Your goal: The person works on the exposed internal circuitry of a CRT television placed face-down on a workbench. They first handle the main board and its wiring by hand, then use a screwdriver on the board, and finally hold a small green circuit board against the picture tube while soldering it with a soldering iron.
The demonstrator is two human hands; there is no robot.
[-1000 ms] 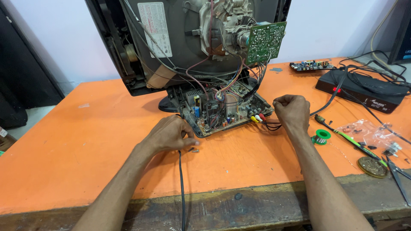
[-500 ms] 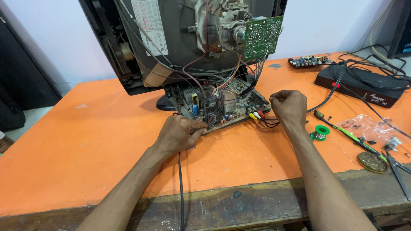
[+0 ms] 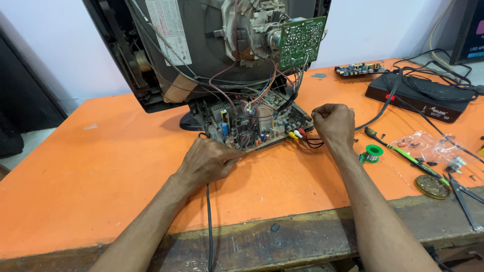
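In the head view the opened television set (image 3: pixel 201 50) stands at upper centre of the orange table (image 3: pixel 91 201) with its back cover already off, the picture tube bare and the main circuit board (image 3: pixel 252 126) drawn out at its foot; wires run from board to tube, so the work looks partway, the board not freed; the left hand (image 3: pixel 206 161), lower centre-left, lies curled with its fingers on the board's near-left edge, above a black cable (image 3: pixel 208 221) running to the bottom edge; whether it pinches anything I cannot tell; the right hand (image 3: pixel 334 123), centre-right, is closed in a fist on thin black leads beside the yellow, white and red plugs (image 3: pixel 296 134); a white rectangular label (image 3: pixel 169 30) with small print and red marks sits on the tube at upper left-centre; a small green board (image 3: pixel 301 41) hangs at the tube's neck; clear plastic packets (image 3: pixel 428 146) of small parts lie at right, near a green solder spool (image 3: pixel 373 151); a black set-top box (image 3: pixel 418 95) with a small pale label sits upper right.
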